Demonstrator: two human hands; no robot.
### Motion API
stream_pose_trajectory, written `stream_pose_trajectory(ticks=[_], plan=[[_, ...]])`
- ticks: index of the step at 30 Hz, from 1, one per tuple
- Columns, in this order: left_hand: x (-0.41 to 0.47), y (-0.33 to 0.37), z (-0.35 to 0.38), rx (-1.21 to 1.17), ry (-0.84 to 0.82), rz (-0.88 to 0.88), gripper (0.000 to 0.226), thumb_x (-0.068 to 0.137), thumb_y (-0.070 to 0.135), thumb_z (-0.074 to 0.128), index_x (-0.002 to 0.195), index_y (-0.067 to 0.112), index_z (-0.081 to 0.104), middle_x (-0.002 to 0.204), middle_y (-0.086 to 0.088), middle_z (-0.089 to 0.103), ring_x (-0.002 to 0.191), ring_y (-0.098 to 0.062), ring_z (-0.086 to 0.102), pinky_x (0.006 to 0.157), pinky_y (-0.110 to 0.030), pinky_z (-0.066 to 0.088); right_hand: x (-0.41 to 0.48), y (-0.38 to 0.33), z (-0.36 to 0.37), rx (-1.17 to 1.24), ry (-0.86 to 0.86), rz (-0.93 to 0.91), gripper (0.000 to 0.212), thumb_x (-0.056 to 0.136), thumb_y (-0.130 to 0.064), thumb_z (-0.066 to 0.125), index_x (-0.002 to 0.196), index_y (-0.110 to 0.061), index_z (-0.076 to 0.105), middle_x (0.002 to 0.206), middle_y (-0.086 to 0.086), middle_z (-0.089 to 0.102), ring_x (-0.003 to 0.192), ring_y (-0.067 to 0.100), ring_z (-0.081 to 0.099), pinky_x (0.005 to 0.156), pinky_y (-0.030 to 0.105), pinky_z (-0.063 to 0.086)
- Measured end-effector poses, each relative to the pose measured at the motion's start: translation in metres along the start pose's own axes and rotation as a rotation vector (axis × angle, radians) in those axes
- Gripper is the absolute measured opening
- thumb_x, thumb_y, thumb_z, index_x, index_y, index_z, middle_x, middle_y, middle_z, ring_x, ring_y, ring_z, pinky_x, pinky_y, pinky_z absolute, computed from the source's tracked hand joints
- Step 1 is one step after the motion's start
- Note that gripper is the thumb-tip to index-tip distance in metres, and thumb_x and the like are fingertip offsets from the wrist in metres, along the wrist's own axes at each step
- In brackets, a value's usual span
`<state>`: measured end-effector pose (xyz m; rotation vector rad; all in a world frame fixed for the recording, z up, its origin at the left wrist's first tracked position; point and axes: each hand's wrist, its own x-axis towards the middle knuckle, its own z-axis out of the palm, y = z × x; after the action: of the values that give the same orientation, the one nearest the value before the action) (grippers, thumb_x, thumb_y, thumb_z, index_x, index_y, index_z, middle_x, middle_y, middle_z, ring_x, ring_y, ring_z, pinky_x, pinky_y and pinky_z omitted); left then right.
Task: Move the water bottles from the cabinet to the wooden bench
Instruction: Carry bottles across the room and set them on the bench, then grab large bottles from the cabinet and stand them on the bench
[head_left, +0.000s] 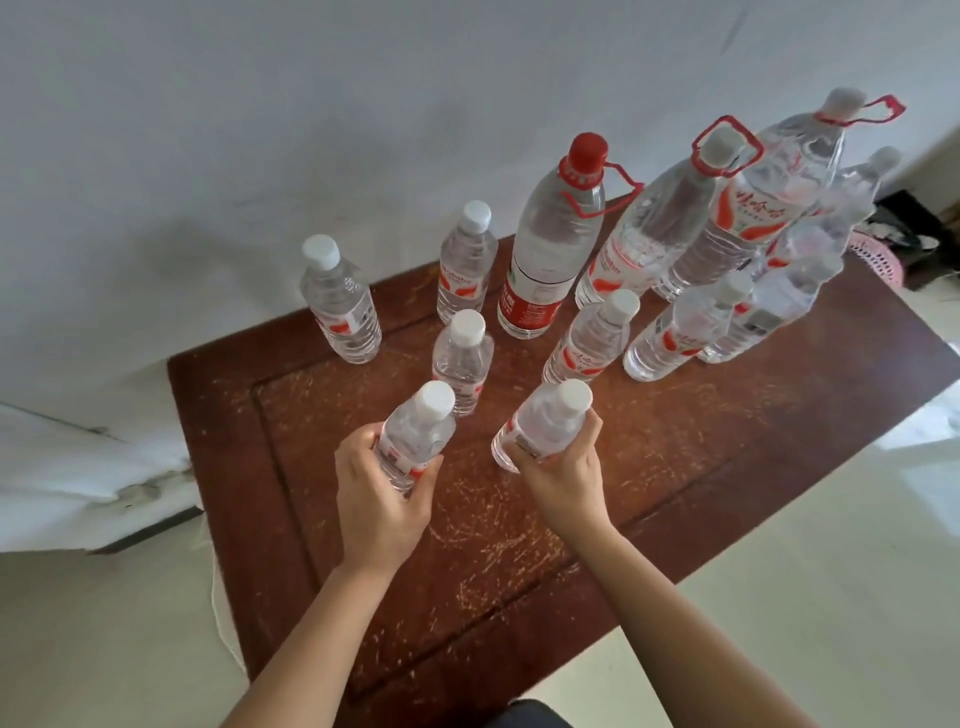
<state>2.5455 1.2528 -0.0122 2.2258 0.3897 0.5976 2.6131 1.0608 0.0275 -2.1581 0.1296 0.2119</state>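
My left hand (382, 499) grips a small clear water bottle (418, 428) with a white cap, and my right hand (563, 478) grips a second one (543, 423). Both bottles stand at or just above the scratched brown wooden bench (649, 467), near its middle. Behind them stand several more small bottles, such as one at the left (340, 301) and one in the centre (462, 358). A tall red-capped bottle (550, 244) and large jugs with red carry handles (670, 218) stand at the back.
A white wall rises right behind the bench. Pale tiled floor (831, 597) surrounds it at the right and front. A pink round object (878, 260) and dark items lie at the far right. The bench's near half is bare wood.
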Motion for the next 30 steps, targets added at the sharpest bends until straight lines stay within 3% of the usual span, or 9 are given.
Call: stream_pose_trajectory(ticks=[4,6,10,14,17,19,23,26,30], plan=[[-0.013,0.005,-0.008,-0.022,0.082,-0.142,0.071,0.080,0.035,0.080,0.127,-0.001,0.041,0.118,-0.019,0.054,0.105,-0.027,0.057,0.083,-0.025,0.045,-0.001,0.003,-0.002,-0.087,-0.113,-0.052,0.085,0.087,-0.034,0.078,0.147,-0.022,0.019,0.139,-0.002,0.045,0.120,0.021,0.054,0.086,0.034,0.045],[-0.018,0.009,-0.015,0.012,0.108,-0.167,0.070,0.082,0.033,0.080,0.127,-0.005,0.042,0.117,-0.022,0.056,0.104,-0.030,0.059,0.083,-0.030,0.046,-0.008,0.008,-0.008,-0.130,-0.161,-0.049,0.091,0.088,-0.035,0.076,0.153,-0.020,0.013,0.153,0.003,0.037,0.134,0.025,0.047,0.097,0.039,0.047],[-0.024,0.017,-0.028,0.065,-0.027,-0.215,0.071,0.079,0.028,0.083,0.130,0.000,0.043,0.120,-0.018,0.058,0.107,-0.028,0.061,0.081,-0.033,0.048,-0.032,0.019,-0.032,-0.177,-0.221,-0.022,0.101,0.090,-0.046,0.072,0.159,-0.025,0.001,0.165,0.006,0.023,0.141,0.024,0.044,0.112,0.043,0.042],[-0.028,0.033,-0.030,0.114,-0.103,-0.362,0.064,0.089,0.031,0.072,0.137,0.004,0.040,0.131,-0.017,0.056,0.117,-0.033,0.059,0.090,-0.043,0.050,-0.058,0.022,-0.074,-0.242,-0.191,-0.085,0.088,0.096,-0.050,0.063,0.161,-0.024,0.009,0.166,0.004,0.021,0.141,0.023,0.045,0.112,0.042,0.041],[-0.043,0.065,-0.033,0.231,-0.145,-0.491,0.062,0.093,0.049,0.052,0.126,-0.003,0.052,0.126,-0.027,0.060,0.115,-0.044,0.058,0.095,-0.051,0.050,-0.089,0.037,-0.128,-0.307,-0.055,-0.159,0.070,0.101,-0.056,0.046,0.159,-0.027,0.019,0.166,0.004,0.021,0.146,0.027,0.038,0.113,0.046,0.039],[-0.064,0.099,-0.033,0.353,-0.228,-0.311,0.064,0.092,0.055,0.043,0.123,0.001,0.059,0.124,-0.023,0.062,0.114,-0.042,0.058,0.096,-0.053,0.049,-0.114,0.054,-0.167,-0.367,0.048,-0.194,0.063,0.103,-0.057,0.039,0.158,-0.029,0.027,0.167,0.006,0.022,0.149,0.030,0.031,0.118,0.047,0.032],[-0.114,0.197,-0.018,0.508,-0.280,0.311,0.064,0.098,0.052,0.031,0.134,0.006,0.059,0.136,-0.020,0.057,0.126,-0.040,0.053,0.101,-0.056,0.045,-0.180,0.102,-0.258,-0.495,0.261,-0.242,0.063,0.102,-0.062,0.022,0.156,-0.033,0.036,0.168,0.010,0.020,0.155,0.032,0.015,0.124,0.049,0.013],[-0.150,0.286,0.007,0.515,-0.252,0.539,0.064,0.099,0.052,0.031,0.144,0.012,0.052,0.148,-0.021,0.047,0.137,-0.042,0.043,0.108,-0.061,0.034,-0.232,0.140,-0.331,-0.537,0.432,-0.225,0.066,0.099,-0.061,0.017,0.153,-0.033,0.043,0.167,0.011,0.022,0.155,0.034,0.015,0.124,0.053,0.012],[-0.214,0.413,0.054,0.412,-0.276,0.810,0.064,0.101,0.054,0.030,0.152,0.017,0.042,0.160,-0.020,0.032,0.146,-0.040,0.030,0.116,-0.061,0.021,-0.309,0.198,-0.435,-0.582,0.708,-0.136,0.058,0.102,-0.053,0.031,0.152,-0.027,0.043,0.166,0.014,0.025,0.153,0.037,0.020,0.123,0.056,0.015]])
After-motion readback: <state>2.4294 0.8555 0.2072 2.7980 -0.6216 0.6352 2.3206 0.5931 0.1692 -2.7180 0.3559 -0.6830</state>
